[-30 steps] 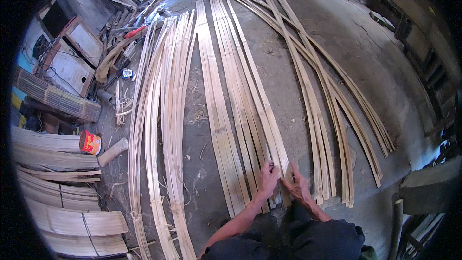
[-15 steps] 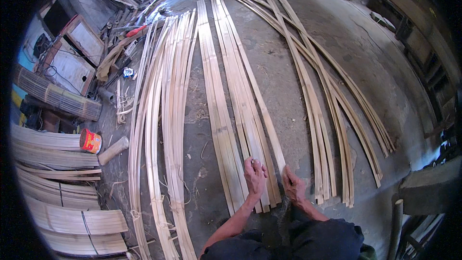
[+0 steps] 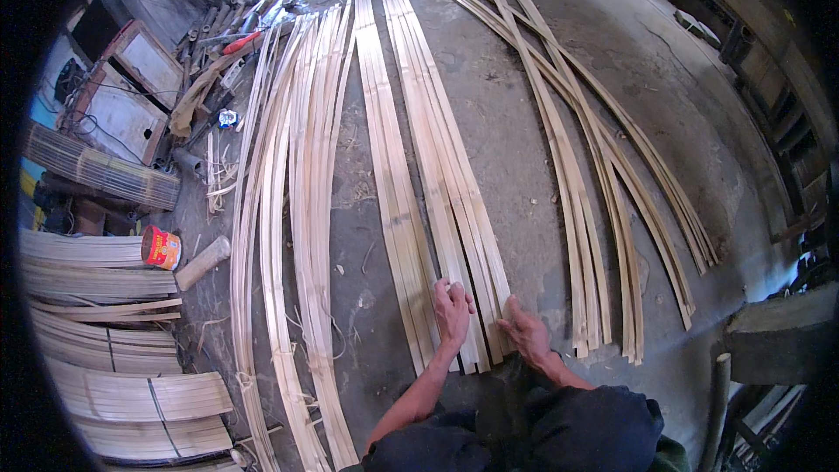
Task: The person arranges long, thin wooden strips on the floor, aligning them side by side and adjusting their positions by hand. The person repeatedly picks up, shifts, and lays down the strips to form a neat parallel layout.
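Observation:
Long pale bamboo strips (image 3: 450, 179) lie side by side on the floor, their near ends in front of me. My left hand (image 3: 453, 308) is curled over the near part of this group; whatever its fingers hold, if anything, is hidden. At the right edge of the same group, my right hand (image 3: 526, 332) grips the near end of the outermost bamboo strip (image 3: 482, 249) between thumb and fingers. That strip lies along its neighbours. Just left, across a narrow dark gap, runs another flat row of strips (image 3: 389, 166).
Looser strips (image 3: 301, 166) lie farther left, and crossed strips (image 3: 568, 175) lie to the right. Tied bundles (image 3: 140, 398), a red tin (image 3: 162, 248) and a short wooden cylinder (image 3: 203, 263) are at the left. A wooden bench-like block (image 3: 778, 323) stands at the right.
The outermost strip, earlier angled apart with its far end sticking out beyond the others, now lies against the group. My right hand has moved slightly left with it.

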A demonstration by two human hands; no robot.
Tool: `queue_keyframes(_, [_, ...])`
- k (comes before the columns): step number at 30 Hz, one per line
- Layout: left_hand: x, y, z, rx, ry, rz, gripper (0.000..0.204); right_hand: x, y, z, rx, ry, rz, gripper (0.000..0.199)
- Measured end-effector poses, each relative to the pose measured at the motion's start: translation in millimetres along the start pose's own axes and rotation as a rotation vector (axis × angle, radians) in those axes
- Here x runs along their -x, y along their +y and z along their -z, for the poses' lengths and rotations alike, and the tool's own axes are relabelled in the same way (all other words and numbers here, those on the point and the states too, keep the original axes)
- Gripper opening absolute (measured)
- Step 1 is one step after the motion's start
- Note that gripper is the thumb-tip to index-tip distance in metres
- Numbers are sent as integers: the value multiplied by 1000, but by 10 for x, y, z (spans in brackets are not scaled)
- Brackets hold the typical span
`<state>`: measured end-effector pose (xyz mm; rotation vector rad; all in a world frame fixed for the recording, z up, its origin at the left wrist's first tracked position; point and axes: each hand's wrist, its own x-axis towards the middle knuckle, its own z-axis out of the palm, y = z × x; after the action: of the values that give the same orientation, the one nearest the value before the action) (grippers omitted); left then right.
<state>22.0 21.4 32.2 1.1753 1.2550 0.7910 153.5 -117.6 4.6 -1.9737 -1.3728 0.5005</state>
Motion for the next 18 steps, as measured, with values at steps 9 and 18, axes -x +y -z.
queue_keyframes(9, [-51, -120, 2, 14, 10, -13, 32, -66, -116, 153, 184, -255, -214, 67])
queue_keyframes(18, [-13, 16, 11, -4, 2, -5, 32, -48, -136, 185, 206, -242, -228, 61])
